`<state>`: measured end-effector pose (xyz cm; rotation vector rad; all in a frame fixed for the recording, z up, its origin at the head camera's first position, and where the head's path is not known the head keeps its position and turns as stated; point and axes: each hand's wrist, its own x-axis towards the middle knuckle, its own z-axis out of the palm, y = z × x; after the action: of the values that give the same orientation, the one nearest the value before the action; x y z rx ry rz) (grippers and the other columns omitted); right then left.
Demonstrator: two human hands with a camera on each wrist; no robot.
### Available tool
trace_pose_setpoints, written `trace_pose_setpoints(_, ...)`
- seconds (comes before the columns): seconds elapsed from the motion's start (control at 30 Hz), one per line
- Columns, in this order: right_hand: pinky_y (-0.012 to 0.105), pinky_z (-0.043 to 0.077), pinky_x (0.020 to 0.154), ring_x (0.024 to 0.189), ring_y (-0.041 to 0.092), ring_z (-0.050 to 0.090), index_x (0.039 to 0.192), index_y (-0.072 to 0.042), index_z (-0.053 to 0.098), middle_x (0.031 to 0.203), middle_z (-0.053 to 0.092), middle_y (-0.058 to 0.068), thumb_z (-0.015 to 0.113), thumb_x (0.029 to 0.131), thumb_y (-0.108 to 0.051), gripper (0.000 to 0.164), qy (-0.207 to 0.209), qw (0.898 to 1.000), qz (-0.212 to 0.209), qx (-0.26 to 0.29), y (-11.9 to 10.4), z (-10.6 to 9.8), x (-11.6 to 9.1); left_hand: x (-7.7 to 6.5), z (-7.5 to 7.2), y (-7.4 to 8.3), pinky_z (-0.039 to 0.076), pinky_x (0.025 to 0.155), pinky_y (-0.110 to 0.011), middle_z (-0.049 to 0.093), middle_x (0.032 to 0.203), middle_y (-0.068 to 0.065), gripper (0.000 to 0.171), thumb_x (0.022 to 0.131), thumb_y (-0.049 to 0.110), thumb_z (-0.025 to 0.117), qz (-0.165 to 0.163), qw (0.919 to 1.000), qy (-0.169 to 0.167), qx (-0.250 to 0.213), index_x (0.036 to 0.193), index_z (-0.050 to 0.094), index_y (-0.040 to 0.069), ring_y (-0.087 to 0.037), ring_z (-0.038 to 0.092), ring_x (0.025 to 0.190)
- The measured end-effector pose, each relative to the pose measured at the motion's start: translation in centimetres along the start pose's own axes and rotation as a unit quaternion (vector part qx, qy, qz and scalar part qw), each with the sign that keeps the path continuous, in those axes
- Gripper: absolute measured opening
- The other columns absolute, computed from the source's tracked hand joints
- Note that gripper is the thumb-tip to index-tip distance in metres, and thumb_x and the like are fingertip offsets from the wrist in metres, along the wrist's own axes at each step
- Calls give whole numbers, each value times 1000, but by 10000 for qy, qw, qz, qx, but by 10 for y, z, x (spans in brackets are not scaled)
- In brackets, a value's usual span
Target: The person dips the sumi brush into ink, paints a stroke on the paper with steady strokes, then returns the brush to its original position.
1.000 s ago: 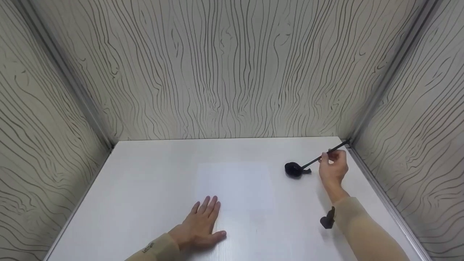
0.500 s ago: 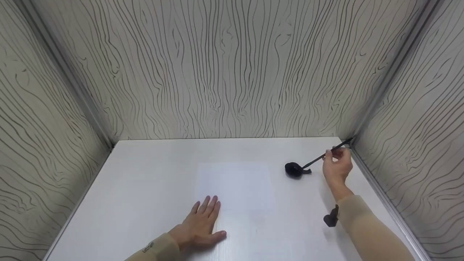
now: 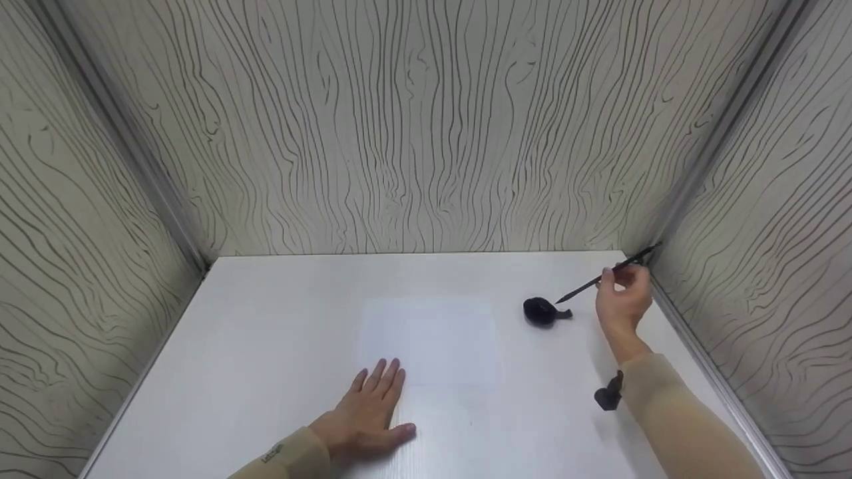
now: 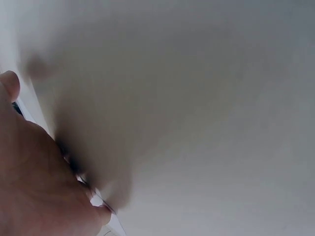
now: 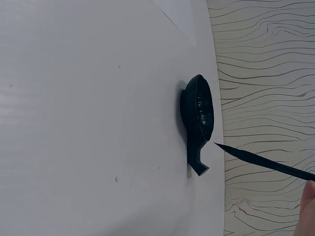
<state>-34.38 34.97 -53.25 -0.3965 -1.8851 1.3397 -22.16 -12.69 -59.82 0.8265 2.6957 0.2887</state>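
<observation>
In the head view my right hand (image 3: 624,306) pinches a thin black brush (image 3: 579,292) between thumb and fingers at the right of the table. Its pointed tip (image 5: 224,146) hangs just off the rim of a small black dish (image 3: 538,311), slanting down to the left. The right wrist view shows the dish (image 5: 189,115) with a short bent handle (image 5: 196,160) and a dark, shiny inside. My left hand (image 3: 369,412) lies flat, palm down, fingers straight. Its fingertips rest at the lower left edge of a white paper sheet (image 3: 439,339).
The white table (image 3: 266,319) ends at a wood-patterned back wall (image 3: 426,133), with similar walls at both sides. Metal rails (image 3: 692,352) run along the table's side edges. A small black device (image 3: 608,394) is fastened at my right sleeve (image 3: 672,412).
My right hand has moved up and to the right, drawing the brush tip up out of the dish. The left hand, the paper and the dish stay where they were.
</observation>
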Motion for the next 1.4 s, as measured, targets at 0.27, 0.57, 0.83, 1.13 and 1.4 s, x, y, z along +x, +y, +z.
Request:
trace_pose_setpoints(0.27,2,55,77,93,-9,59,125,6,57,112,66,8,65,110,-4,19,-52,10000,36,58,4,11,-2,1,0,1,17,143,-67,11,192,-16,109,106,81,41,1,10000,16,11,180,18,4,-42,13,179)
trace_pose_setpoints(0.57,0,51,74,89,-11,57,123,6,60,109,67,9,65,109,-4,18,40,9999,-60,-142,8,11,-2,0,0,2,16,143,-67,11,192,-15,110,105,82,41,-23,10000,-11,-18,180,18,5,-42,13,179)
trace_pose_setpoints(0.83,2,49,76,89,-13,55,122,6,59,109,67,5,64,109,-5,17,207,9994,-171,-237,6,2,6,0,-4,3,16,143,-68,11,191,-17,108,106,79,44,-38,10000,-85,16,179,18,4,-43,12,179)
trace_pose_setpoints(1.13,3,57,80,95,-5,61,124,2,58,111,63,-2,64,111,-6,17,54,9997,71,227,-1,-7,6,2,-1,2,19,142,-68,14,191,-17,108,106,80,43,-31,9999,-9,151,179,20,3,-43,15,178)
trace_pose_setpoints(1.4,4,58,81,96,-4,61,126,3,57,113,61,-1,64,111,-5,18,-159,9994,191,223,5,-6,-4,2,0,2,18,142,-68,13,191,-17,108,106,79,43,-4,9999,12,114,179,19,3,-43,14,178)
